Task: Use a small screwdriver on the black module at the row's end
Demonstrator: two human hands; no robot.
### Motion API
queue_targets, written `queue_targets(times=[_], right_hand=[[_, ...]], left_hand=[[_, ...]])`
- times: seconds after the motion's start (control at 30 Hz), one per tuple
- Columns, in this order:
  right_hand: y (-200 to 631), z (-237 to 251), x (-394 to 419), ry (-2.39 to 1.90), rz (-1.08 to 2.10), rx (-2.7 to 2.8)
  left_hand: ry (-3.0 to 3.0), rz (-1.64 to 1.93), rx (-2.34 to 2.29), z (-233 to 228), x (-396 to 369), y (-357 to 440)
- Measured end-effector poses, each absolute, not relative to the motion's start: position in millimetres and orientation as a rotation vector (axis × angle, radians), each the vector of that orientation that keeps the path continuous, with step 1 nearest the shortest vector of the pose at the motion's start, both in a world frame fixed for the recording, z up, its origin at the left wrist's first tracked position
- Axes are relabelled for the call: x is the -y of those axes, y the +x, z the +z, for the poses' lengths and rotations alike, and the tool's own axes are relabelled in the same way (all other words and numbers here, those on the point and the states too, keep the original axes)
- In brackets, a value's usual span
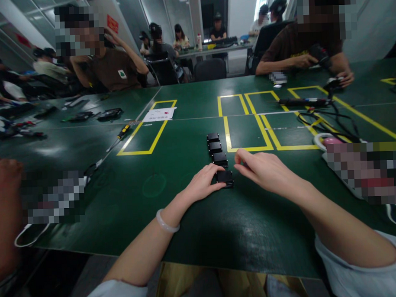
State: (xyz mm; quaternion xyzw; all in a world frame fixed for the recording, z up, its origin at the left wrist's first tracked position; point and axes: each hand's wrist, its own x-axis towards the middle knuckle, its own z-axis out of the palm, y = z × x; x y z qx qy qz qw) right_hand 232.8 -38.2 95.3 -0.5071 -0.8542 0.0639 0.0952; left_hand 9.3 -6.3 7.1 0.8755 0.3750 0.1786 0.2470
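Several small black boxes [215, 147] lie in a row on the green table mat [174, 210], running away from me. My left hand [202, 183] rests on the mat with its fingers touching the left side of the nearest black box [225, 178]. My right hand [263, 170] hovers just right of that box, its thumb and fingers pinched together above the row, touching nothing that I can see. A pale bangle [166, 222] sits on my left wrist.
Yellow tape rectangles [245, 121] mark the mat. A screwdriver [121, 134] and a white paper [159, 114] lie to the left; black cables [323, 118] and a power strip [327, 144] to the right. Other people sit across the table. A cardboard box [189, 283] stands below the table's edge.
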Motion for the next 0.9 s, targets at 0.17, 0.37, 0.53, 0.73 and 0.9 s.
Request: queue_targets(times=[0.17,0.37,0.53,0.73,0.9], right_hand=[[234.8,94.6,39.5,-1.430,0.259,2.516],[231.3,96.1,39.4,-1.495,0.203,2.516],[233.2,94.9,39.3,-1.453,0.211,2.518],[232.0,95.5,40.8,-1.425,0.225,2.490],[231.2,96.6,39.3,-1.502,0.180,2.526]], left_hand=[[2.391,0.481,-1.016,6.1,6.0,9.0],[2.397,0.493,-1.007,5.2,5.5,9.5],[2.397,0.478,-1.013,6.6,5.9,9.7],[2.399,0.494,-1.006,5.2,5.6,9.5],[2.405,0.487,-1.005,5.4,5.4,9.4]])
